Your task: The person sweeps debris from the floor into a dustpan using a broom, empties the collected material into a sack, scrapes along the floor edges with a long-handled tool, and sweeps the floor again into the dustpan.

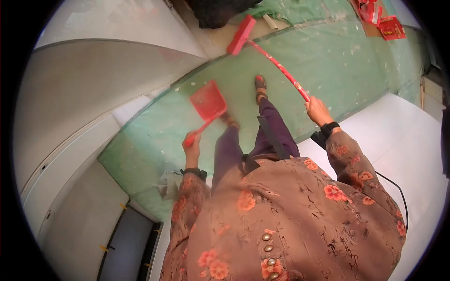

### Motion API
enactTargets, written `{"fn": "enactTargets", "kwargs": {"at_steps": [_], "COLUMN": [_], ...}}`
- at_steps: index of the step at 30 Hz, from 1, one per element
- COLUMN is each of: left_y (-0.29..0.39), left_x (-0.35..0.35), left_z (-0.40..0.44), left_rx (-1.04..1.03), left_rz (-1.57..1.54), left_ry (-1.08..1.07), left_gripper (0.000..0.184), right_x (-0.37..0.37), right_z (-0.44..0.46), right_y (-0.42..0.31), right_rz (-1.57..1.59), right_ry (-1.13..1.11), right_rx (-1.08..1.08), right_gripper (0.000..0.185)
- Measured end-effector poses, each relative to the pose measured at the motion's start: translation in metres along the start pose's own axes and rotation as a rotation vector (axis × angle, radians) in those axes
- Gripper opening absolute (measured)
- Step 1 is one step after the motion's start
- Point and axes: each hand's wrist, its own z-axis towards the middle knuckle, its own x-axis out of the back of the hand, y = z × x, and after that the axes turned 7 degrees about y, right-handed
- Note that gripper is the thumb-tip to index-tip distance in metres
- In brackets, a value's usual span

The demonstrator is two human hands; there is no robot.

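Note:
My left hand [191,146] is wrapped round the handle of a red dustpan [208,101], which hangs in front of my legs with its pan pointing away from me. In my right hand [319,112] is the end of a broom's red patterned stick [281,69]. The broom head [241,35], pink-red, lies far forward near the edge of the green floor covering [323,65]. Both hands are closed on their handles, well apart from each other. Whether the dustpan touches the floor I cannot tell.
Pale cabinet-like panels [108,70] run along the left. A black bundle [220,11] lies at the far edge, with a small pale roll [270,22] beside it. Red packets [391,28] rest at the far right. A white surface [398,126] stands at my right side.

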Motion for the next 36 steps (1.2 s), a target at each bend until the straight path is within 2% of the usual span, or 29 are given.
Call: {"fn": "enactTargets", "kwargs": {"at_steps": [5,8,13,15,22,25,27,31,33,36], "left_y": [0.019,0.037,0.073,0.075,0.063,0.056,0.060,0.099,0.113,0.123], "left_x": [-0.015,-0.025,-0.049,-0.056,-0.054,-0.060,-0.059,-0.084,-0.093,-0.112], "left_z": [0.001,0.004,0.021,0.030,0.065,0.098,0.109,0.132,0.145,0.151], "left_rx": [-0.006,-0.051,-0.095,-0.181,-0.216,-0.245,-0.250,-0.292,-0.320,-0.398], "left_rz": [0.011,0.059,0.169,0.171,0.175,0.138,0.201,0.224,0.271,0.289], "left_ry": [-0.020,-0.048,-0.121,-0.118,-0.192,-0.208,-0.243,-0.277,-0.326,-0.365], "left_gripper": [0.018,0.019,0.020,0.019,0.020,0.019,0.017,0.016,0.012,0.012], "right_x": [0.037,0.021,0.007,0.006,0.023,0.017,0.019,0.038,0.033,0.010], "right_z": [-0.014,-0.005,0.013,0.015,0.005,0.001,-0.013,-0.017,-0.014,-0.010], "right_y": [-0.004,0.006,0.009,0.023,0.039,0.047,0.042,0.037,0.039,0.052], "right_rz": [0.043,0.127,0.117,0.139,0.008,0.063,0.118,0.268,0.565,0.655], "right_ry": [0.008,-0.002,-0.093,-0.025,0.105,0.220,0.126,0.039,0.000,0.038], "right_rx": [-0.020,0.025,-0.041,-0.065,-0.189,-0.091,-0.266,-0.447,-0.686,-0.661], "right_gripper": [0.027,0.027,0.026,0.025,0.024,0.024,0.025,0.027,0.031,0.035]}}
